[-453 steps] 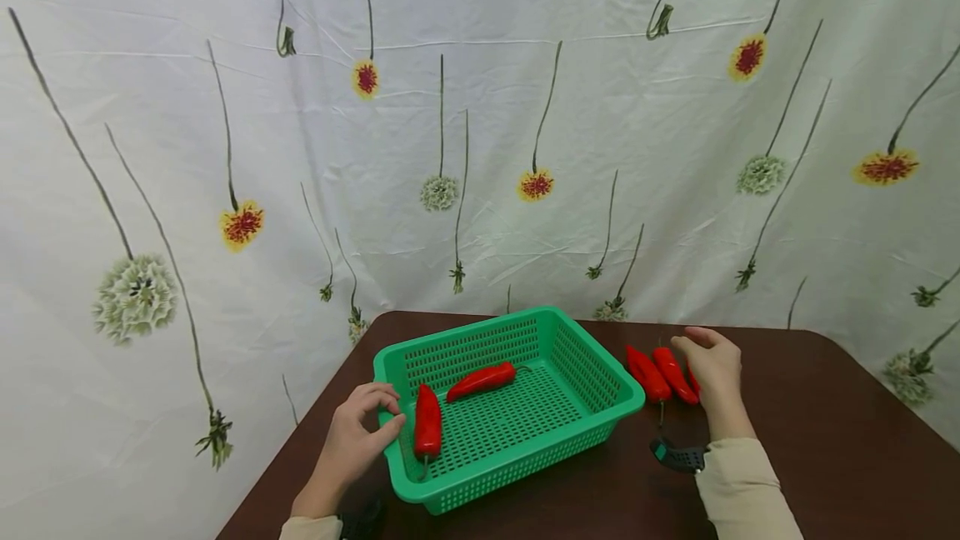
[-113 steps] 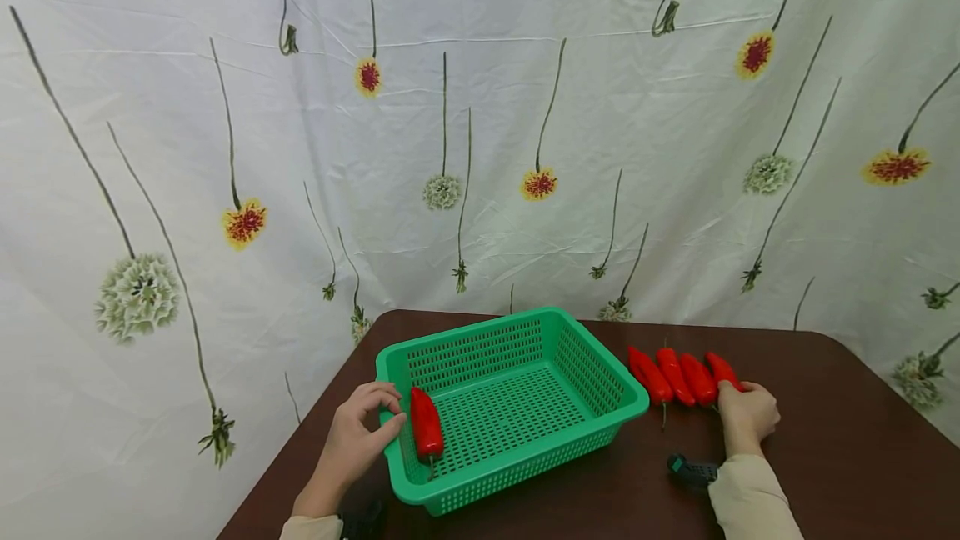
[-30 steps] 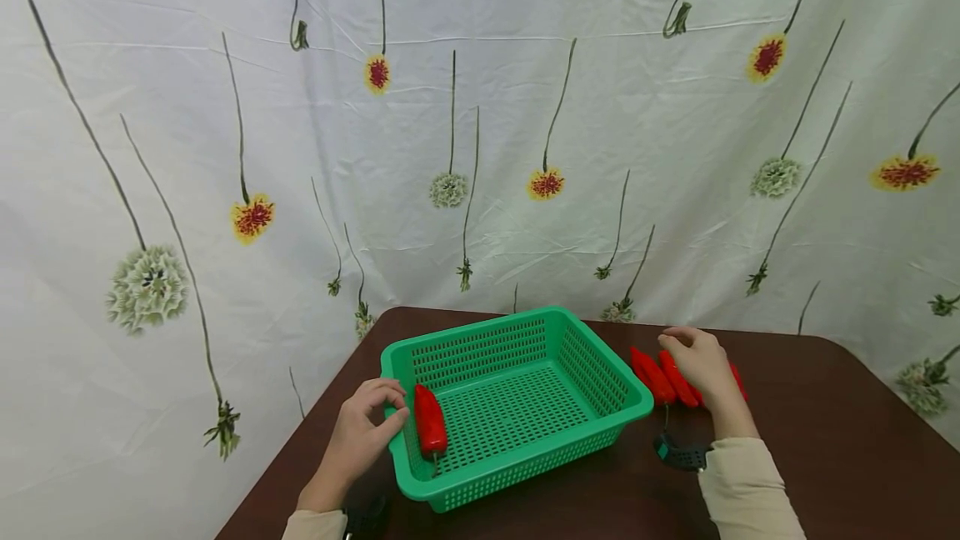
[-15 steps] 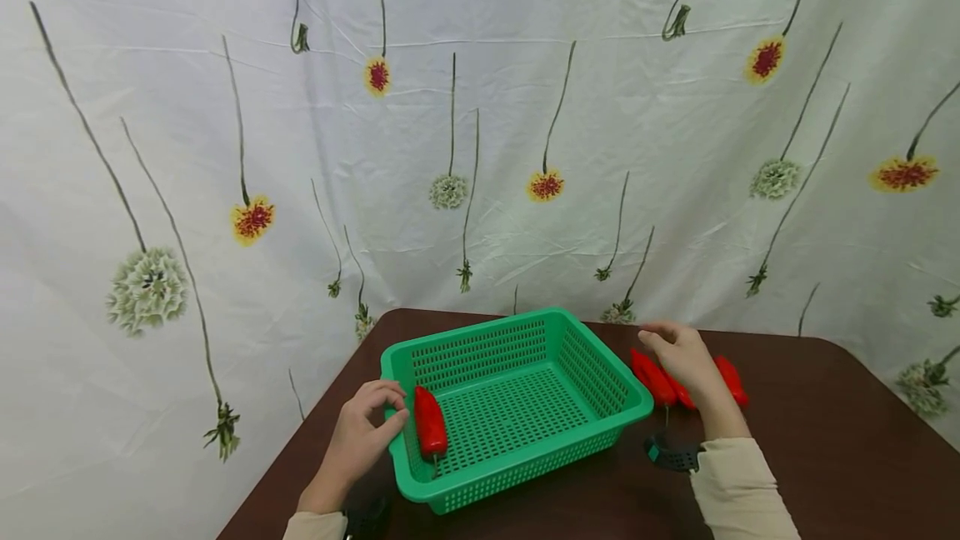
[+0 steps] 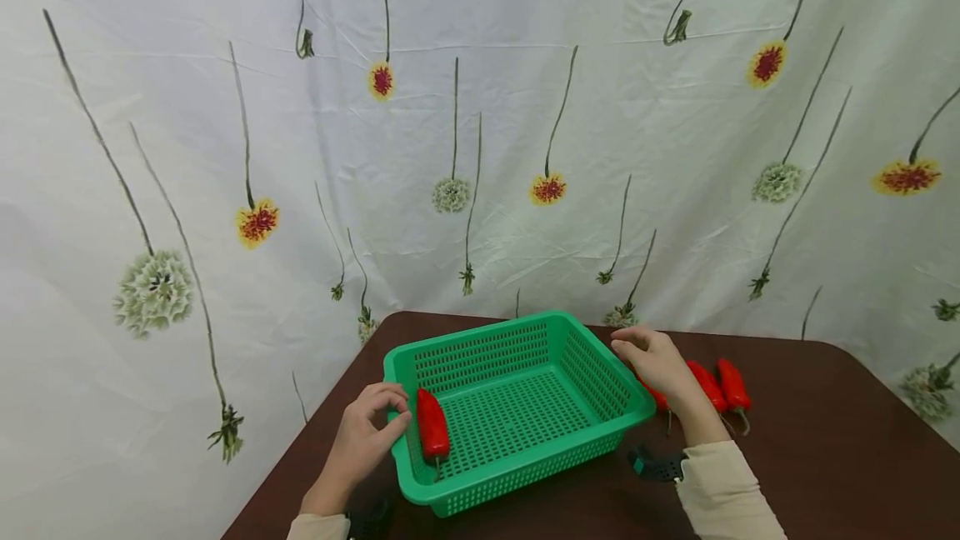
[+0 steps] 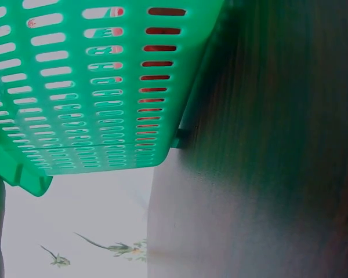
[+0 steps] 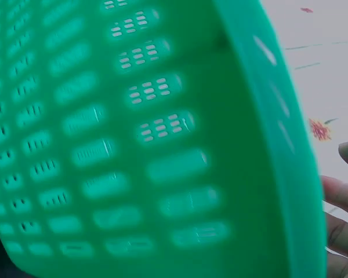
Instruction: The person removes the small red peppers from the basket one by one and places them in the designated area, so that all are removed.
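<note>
A green plastic basket (image 5: 525, 471) with slotted walls sits on the table, holding one shiny red chili pepper (image 5: 432, 426) along its left side. At the basket's left rim my left hand (image 5: 358, 444) grips the edge with curled fingers and thumb. My right hand (image 5: 662, 369) hovers by the right rim, holding nothing, its fingers loosely bent. In the right wrist view, its fingers (image 7: 343, 231) are close to the rim, thumb apart. Behind the right forearm lie more red chili peppers (image 5: 734, 386), the nearest to the basket mostly hidden by the hand.
The dark brown table (image 5: 832, 457) has rounded far corners. A white flowered cloth (image 5: 510, 15) hangs right behind it. Each wrist wears a black strap (image 5: 660, 467) under a beige sleeve (image 5: 727, 494).
Fifteen seconds ago two peppers lay in the basket; one now lies with those on the right. My right hand has since moved left from the peppers to the basket's rim. The left hand stayed.
</note>
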`<state>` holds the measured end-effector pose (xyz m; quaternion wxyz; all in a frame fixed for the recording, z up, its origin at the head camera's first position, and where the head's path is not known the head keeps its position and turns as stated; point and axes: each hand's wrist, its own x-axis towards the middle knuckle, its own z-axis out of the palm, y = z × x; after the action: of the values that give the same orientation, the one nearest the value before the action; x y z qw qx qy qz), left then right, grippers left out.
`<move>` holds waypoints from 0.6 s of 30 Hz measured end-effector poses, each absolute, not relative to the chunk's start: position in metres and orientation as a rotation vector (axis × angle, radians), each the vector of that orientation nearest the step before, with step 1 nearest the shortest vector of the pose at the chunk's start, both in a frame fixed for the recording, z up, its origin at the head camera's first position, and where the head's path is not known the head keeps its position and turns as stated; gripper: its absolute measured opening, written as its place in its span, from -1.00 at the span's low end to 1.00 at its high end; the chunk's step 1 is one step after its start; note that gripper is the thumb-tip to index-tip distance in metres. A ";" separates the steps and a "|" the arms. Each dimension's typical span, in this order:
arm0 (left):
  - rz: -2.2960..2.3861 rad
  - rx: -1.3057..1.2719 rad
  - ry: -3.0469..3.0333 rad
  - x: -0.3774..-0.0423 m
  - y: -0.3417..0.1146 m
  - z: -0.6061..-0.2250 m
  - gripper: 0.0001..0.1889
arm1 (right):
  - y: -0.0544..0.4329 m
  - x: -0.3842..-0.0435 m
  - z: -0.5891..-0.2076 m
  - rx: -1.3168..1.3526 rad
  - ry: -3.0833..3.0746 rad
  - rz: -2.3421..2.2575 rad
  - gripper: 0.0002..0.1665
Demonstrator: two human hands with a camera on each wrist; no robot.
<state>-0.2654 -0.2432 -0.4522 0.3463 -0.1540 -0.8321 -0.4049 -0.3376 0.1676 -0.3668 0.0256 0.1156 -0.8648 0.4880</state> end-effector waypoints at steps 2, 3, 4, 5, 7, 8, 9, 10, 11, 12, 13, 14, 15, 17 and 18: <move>-1.040 -0.408 -2.157 -0.266 -0.243 -0.453 -0.66 | 0.163 -0.337 -0.369 0.375 -2.667 1.502 -0.53; -1.035 -0.412 -2.155 -0.266 -0.243 -0.454 -0.66 | 0.161 -0.337 -0.369 0.383 -2.662 1.500 -0.54; -1.030 -0.417 -2.153 -0.266 -0.243 -0.454 -0.66 | 0.159 -0.337 -0.370 0.393 -2.656 1.502 -0.54; -1.030 -0.420 -2.150 -0.266 -0.244 -0.454 -0.66 | 0.157 -0.337 -0.371 0.405 -2.653 1.501 -0.54; -1.030 -0.428 -2.144 -0.266 -0.244 -0.454 -0.66 | 0.152 -0.338 -0.371 0.428 -2.648 1.491 -0.54; -1.031 -0.430 -2.141 -0.266 -0.244 -0.454 -0.65 | 0.150 -0.338 -0.372 0.437 -2.648 1.484 -0.55; -1.032 -0.432 -2.140 -0.266 -0.244 -0.454 -0.65 | 0.147 -0.338 -0.372 0.445 -2.651 1.476 -0.55; -1.035 -0.433 -2.139 -0.266 -0.244 -0.454 -0.65 | 0.145 -0.338 -0.372 0.455 -2.654 1.463 -0.55; -1.037 -0.432 -2.139 -0.266 -0.245 -0.454 -0.65 | 0.142 -0.338 -0.372 0.464 -2.657 1.454 -0.55; -1.037 -0.428 -2.141 -0.266 -0.245 -0.454 -0.65 | 0.140 -0.337 -0.372 0.471 -2.659 1.448 -0.56; -1.037 -0.425 -2.143 -0.266 -0.245 -0.454 -0.65 | 0.137 -0.337 -0.371 0.477 -2.660 1.445 -0.57; -1.038 -0.421 -2.147 -0.266 -0.245 -0.454 -0.65 | 0.134 -0.336 -0.371 0.490 -2.659 1.442 -0.58; -1.042 -0.416 -2.151 -0.266 -0.244 -0.454 -0.65 | 0.132 -0.335 -0.372 0.506 -2.661 1.441 -0.58; -1.050 -0.401 -2.159 -0.265 -0.244 -0.454 -0.65 | 0.127 -0.333 -0.373 0.546 -2.662 1.445 -0.60; -1.056 -0.395 -2.162 -0.265 -0.244 -0.454 -0.65 | 0.125 -0.333 -0.373 0.560 -2.661 1.446 -0.61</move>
<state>-0.2651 -0.2439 -0.4536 0.3446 -0.1521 -0.8323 -0.4067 -0.3328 0.1248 -0.3733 0.0308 0.1818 -0.8636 0.4692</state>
